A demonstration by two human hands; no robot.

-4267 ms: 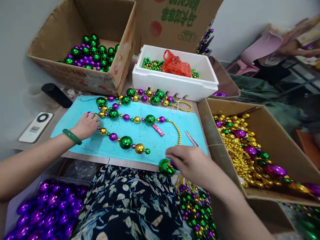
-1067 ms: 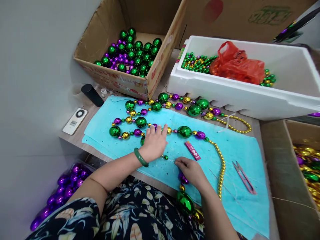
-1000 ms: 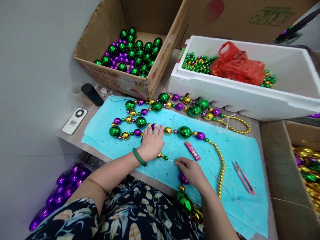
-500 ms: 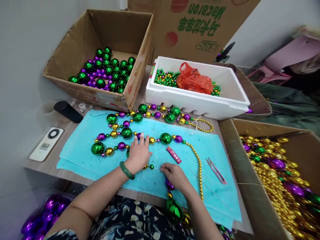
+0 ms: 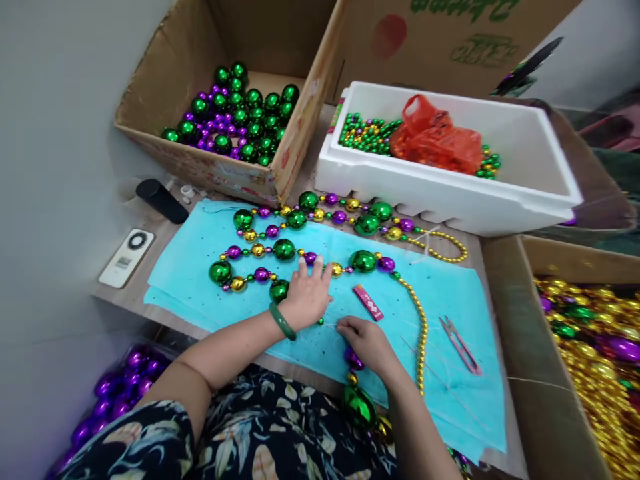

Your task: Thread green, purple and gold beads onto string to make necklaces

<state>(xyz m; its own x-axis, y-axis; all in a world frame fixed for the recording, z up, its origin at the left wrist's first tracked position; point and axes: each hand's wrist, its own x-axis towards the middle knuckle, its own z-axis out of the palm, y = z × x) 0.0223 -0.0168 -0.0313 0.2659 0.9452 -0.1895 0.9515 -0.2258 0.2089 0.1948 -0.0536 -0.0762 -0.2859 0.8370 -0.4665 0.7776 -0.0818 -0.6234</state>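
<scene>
My left hand (image 5: 309, 293) lies with spread fingers over a strand of purple, gold and green beads (image 5: 284, 249) on a blue cloth (image 5: 185, 273). Its fingertips are by a purple bead and a gold one; the palm hides part of the lower row. My right hand (image 5: 367, 340) is closed in a pinch on a thin white thread (image 5: 330, 325), which runs toward a small green bead (image 5: 321, 321) beside my left hand. Below my right hand, larger beads (image 5: 359, 407) hang over the table's front edge. A pink packet (image 5: 367, 302) lies between the hands and the gold bead chain (image 5: 420, 320).
Pink thread snips (image 5: 460, 345) lie at the cloth's right. Behind stand a cardboard box (image 5: 200, 163) of green and purple balls and a white foam box (image 5: 445, 193) with a red bag. Another carton (image 5: 520, 320) holds gold beads. A white phone (image 5: 127, 257) is at left.
The camera view has shifted, so the whole scene sits farther right. My left hand has slid slightly right along the strand, uncovering more of a green bead. My right hand keeps its pinch.
</scene>
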